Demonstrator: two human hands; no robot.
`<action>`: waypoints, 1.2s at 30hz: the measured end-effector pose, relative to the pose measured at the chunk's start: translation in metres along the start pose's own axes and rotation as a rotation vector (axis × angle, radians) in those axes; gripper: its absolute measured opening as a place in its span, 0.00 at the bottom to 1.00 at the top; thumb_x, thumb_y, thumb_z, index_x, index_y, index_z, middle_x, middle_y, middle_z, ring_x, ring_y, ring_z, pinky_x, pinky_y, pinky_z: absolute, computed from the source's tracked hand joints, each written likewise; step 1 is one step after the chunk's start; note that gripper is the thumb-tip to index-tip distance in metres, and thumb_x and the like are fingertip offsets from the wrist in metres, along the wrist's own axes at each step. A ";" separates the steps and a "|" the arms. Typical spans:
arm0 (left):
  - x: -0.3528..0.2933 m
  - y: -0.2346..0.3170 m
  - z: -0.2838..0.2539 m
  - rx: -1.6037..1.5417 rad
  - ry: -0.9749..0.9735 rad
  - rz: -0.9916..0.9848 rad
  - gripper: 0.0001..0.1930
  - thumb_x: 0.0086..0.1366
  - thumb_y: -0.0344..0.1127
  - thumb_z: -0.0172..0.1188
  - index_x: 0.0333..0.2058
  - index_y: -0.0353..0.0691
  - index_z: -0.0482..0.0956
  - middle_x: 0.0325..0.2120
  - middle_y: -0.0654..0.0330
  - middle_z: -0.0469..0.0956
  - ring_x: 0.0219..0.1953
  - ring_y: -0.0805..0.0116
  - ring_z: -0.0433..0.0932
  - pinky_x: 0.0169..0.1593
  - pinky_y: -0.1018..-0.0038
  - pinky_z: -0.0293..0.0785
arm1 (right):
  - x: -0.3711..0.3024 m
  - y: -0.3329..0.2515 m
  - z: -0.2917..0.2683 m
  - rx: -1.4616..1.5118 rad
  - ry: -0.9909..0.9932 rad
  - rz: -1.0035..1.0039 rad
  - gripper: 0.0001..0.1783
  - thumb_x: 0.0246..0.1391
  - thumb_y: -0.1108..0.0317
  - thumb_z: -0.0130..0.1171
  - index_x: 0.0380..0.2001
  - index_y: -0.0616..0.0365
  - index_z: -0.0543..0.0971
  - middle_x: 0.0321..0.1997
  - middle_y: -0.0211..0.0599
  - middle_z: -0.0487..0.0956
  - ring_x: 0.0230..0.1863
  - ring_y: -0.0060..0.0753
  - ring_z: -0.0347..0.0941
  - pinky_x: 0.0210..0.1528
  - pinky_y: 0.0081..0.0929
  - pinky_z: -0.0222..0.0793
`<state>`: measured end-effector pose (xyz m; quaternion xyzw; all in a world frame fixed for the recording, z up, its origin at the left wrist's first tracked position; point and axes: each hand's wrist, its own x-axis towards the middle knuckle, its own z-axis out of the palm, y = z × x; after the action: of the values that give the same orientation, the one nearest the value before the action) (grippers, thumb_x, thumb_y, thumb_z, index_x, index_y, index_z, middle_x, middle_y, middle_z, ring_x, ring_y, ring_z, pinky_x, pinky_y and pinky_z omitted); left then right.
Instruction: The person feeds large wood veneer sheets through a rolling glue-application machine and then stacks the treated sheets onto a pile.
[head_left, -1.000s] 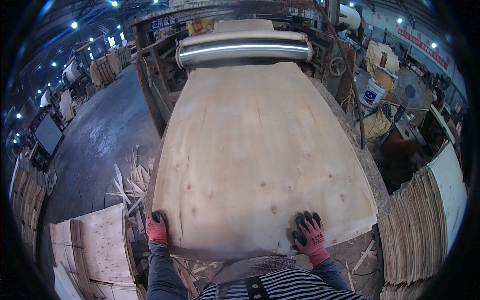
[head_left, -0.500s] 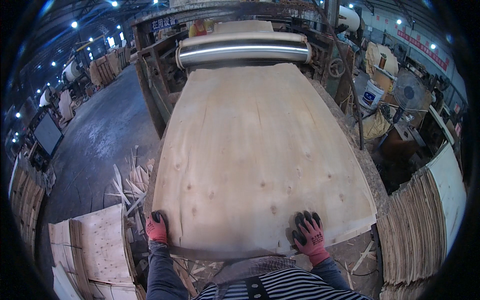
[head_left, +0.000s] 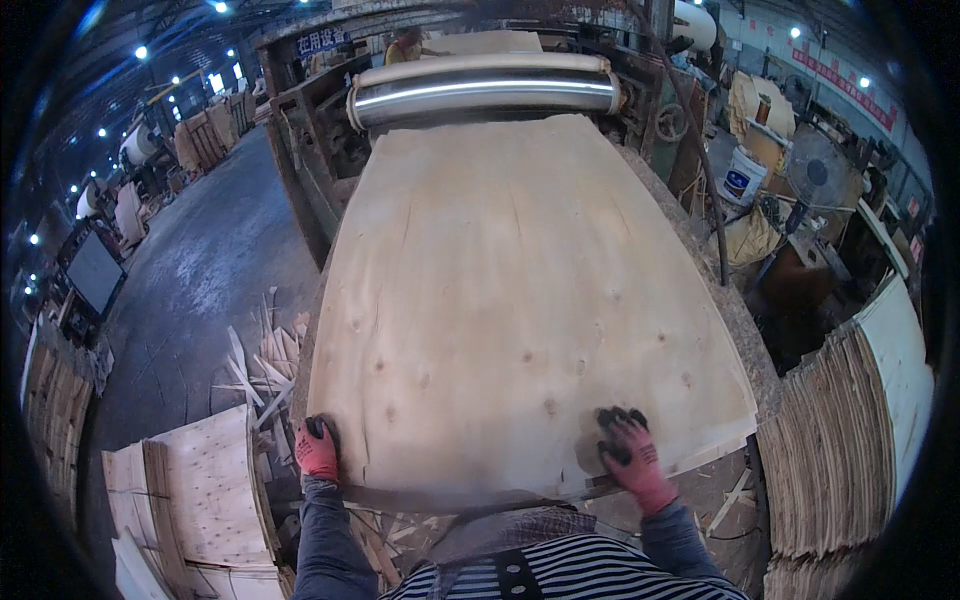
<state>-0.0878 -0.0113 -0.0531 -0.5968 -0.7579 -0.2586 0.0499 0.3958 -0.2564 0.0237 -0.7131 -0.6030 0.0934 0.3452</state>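
Observation:
In front of me lies a broad, pale wood veneer sheet [head_left: 480,300] with knots and a few lengthwise splits. It is the top of a thin stack, whose layered edges show at the near right corner. My left hand [head_left: 318,450], in a red glove with black fingertips, is closed at the near left corner, its fingers curled at the sheet's edge. My right hand [head_left: 633,455], gloved alike, is over the near right part of the sheet, fingers apart and holding nothing. The sheet's far end reaches up to a shiny metal roller [head_left: 485,95].
Stacked veneer [head_left: 835,450] stands at the right, with another bundle [head_left: 205,490] at the lower left. Wood scraps [head_left: 262,370] litter the floor at left. A white bucket [head_left: 743,178] and a fan [head_left: 817,170] are at the right. Behind the roller is another person [head_left: 405,47].
My right hand has shifted slightly right, its fingers blurred. My left hand stays at the corner. The view has shifted a little, and the person behind the roller has changed posture.

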 end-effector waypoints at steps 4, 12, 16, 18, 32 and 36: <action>-0.001 -0.006 0.001 -0.016 0.005 0.003 0.23 0.56 0.48 0.51 0.43 0.36 0.70 0.38 0.47 0.72 0.41 0.53 0.71 0.44 0.66 0.68 | 0.034 -0.096 -0.090 0.042 0.051 -0.169 0.32 0.38 0.69 0.61 0.50 0.63 0.65 0.55 0.52 0.62 0.56 0.51 0.58 0.58 0.37 0.53; 0.013 -0.060 0.043 0.042 0.108 0.127 0.22 0.55 0.45 0.52 0.42 0.34 0.70 0.38 0.46 0.72 0.41 0.52 0.71 0.45 0.65 0.66 | 0.027 -0.270 -0.178 -0.204 0.176 -1.051 0.31 0.37 0.75 0.58 0.50 0.65 0.64 0.56 0.49 0.62 0.58 0.47 0.57 0.58 0.37 0.52; 0.011 -0.015 0.048 -0.119 -0.001 0.197 0.21 0.57 0.46 0.50 0.41 0.33 0.70 0.37 0.46 0.72 0.41 0.51 0.71 0.44 0.65 0.66 | 0.018 -0.299 -0.174 -0.313 0.160 -1.053 0.30 0.37 0.75 0.58 0.49 0.65 0.65 0.55 0.48 0.63 0.58 0.47 0.57 0.58 0.37 0.52; 0.000 -0.007 -0.002 -0.130 -0.077 0.023 0.21 0.57 0.46 0.49 0.40 0.33 0.71 0.37 0.45 0.72 0.40 0.50 0.71 0.44 0.65 0.66 | 0.029 -0.300 -0.151 -0.266 0.119 -1.069 0.30 0.37 0.75 0.58 0.49 0.65 0.65 0.55 0.48 0.63 0.57 0.47 0.58 0.58 0.38 0.52; 0.000 -0.013 -0.013 -0.233 -0.134 -0.014 0.23 0.58 0.47 0.48 0.45 0.34 0.68 0.40 0.46 0.70 0.44 0.51 0.69 0.47 0.64 0.65 | -0.008 -0.384 -0.131 -0.339 0.135 -1.035 0.28 0.36 0.73 0.57 0.46 0.64 0.67 0.53 0.48 0.64 0.55 0.49 0.60 0.58 0.40 0.53; 0.002 -0.008 -0.007 -0.280 -0.184 -0.008 0.24 0.58 0.48 0.48 0.46 0.34 0.66 0.43 0.45 0.69 0.45 0.50 0.68 0.48 0.64 0.64 | -0.026 -0.401 -0.132 -0.364 0.172 -0.962 0.27 0.36 0.73 0.57 0.45 0.64 0.68 0.52 0.47 0.65 0.54 0.50 0.61 0.58 0.41 0.53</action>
<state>-0.0976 -0.0142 -0.0492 -0.6161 -0.7182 -0.3061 -0.1045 0.1423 -0.3164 0.3573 -0.4087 -0.8384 -0.2412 0.2681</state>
